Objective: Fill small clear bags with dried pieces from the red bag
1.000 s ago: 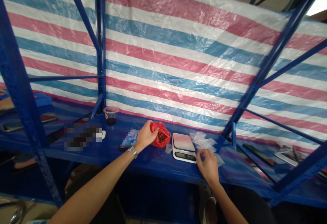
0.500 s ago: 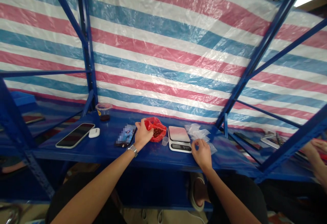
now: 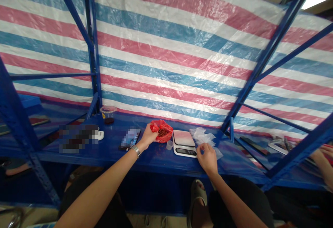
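My left hand (image 3: pixel 148 136), with a metal watch on its wrist, grips the bunched left edge of a red plastic bag (image 3: pixel 166 138). Small reddish-brown pieces (image 3: pixel 163 132) show through the bag's open mouth. Just right of the bag stands a small clear plastic cup (image 3: pixel 169 145). A white digital scale (image 3: pixel 184 139) lies between the bag and my right hand (image 3: pixel 207 155). That hand rests by the scale's front right corner, thumb and fingers curled together; whatever they may pinch is hidden. Clear plastic bags (image 3: pixel 202 135) lie behind and beside it.
On the blue shelf (image 3: pixel 156 163) lie a printed packet (image 3: pixel 130 139), a white case (image 3: pixel 100 135) and a blurred-out item (image 3: pixel 78 137). A lidded clear tub (image 3: pixel 108 114) stands behind. Blue posts (image 3: pixel 249 82) frame both sides, before a striped sheet (image 3: pixel 166 65). Another person's hand (image 3: pixel 321 158) shows far right.
My left hand has drawn in its fingers, now clutching the bag's bunched left edge. My right hand keeps its curled pose beside the scale. The view has shifted slightly; one foot below has moved.
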Action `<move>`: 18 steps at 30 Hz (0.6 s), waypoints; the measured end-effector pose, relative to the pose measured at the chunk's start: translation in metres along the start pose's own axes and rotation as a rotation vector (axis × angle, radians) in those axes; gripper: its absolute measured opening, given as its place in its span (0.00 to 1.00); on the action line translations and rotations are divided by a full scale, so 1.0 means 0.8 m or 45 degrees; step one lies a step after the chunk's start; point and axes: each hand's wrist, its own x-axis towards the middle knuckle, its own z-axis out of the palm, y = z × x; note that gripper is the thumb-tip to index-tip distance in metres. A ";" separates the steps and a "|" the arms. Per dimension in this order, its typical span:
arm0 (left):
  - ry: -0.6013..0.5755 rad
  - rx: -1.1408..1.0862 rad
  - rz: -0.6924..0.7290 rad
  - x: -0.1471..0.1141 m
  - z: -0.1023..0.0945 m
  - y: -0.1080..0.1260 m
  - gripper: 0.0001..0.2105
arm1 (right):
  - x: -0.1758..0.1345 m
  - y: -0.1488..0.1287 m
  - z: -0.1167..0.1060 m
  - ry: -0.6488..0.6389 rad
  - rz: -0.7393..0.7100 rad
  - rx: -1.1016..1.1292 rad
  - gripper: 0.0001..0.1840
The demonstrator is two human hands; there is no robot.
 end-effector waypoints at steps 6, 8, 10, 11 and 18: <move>0.051 -0.336 -0.126 0.022 -0.006 0.012 0.09 | -0.002 0.001 0.002 -0.023 0.021 -0.017 0.09; 0.034 -0.396 -0.194 0.020 -0.010 0.011 0.09 | -0.005 0.002 0.001 -0.015 0.032 -0.025 0.09; -0.004 -0.424 -0.248 0.013 -0.015 0.010 0.08 | -0.003 0.002 -0.003 -0.025 -0.009 -0.020 0.10; -0.028 -0.431 -0.263 0.009 -0.017 0.010 0.06 | 0.002 0.000 -0.005 -0.060 -0.069 -0.007 0.10; -0.237 -0.450 -0.240 -0.018 -0.037 0.008 0.16 | 0.099 -0.094 -0.016 -0.465 -0.322 0.211 0.11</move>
